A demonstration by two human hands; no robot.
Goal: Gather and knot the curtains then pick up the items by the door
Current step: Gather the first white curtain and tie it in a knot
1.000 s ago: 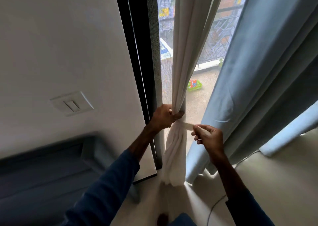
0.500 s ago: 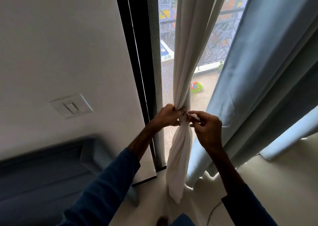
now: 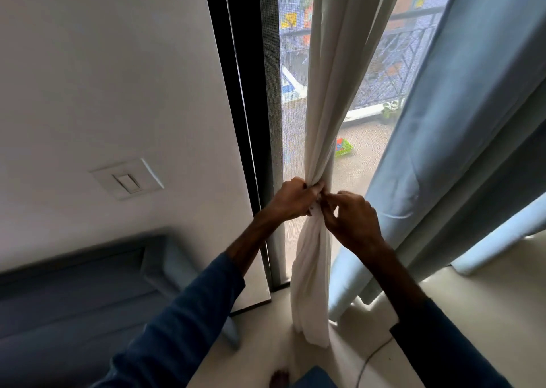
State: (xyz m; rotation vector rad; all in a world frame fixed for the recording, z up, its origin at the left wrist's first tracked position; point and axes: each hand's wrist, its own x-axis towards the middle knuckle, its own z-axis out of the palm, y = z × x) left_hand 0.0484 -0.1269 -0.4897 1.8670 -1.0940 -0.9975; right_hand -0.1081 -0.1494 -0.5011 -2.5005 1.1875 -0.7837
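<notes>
Our left hand (image 3: 292,198) grips the gathered white curtain (image 3: 334,92) beside the dark door frame (image 3: 236,92); our right hand (image 3: 351,222) pinches fabric at the same spot. If either grip slackens before the wrap tightens, we judge the knot could slip and the bundle spread.

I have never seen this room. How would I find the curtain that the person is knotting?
Find the dark door frame beside the white wall. Just right of it hangs the white curtain, pinched into a narrow bundle by the left hand and right hand. Its neighbour, the blue curtain further right, hangs wide and loose.
</notes>
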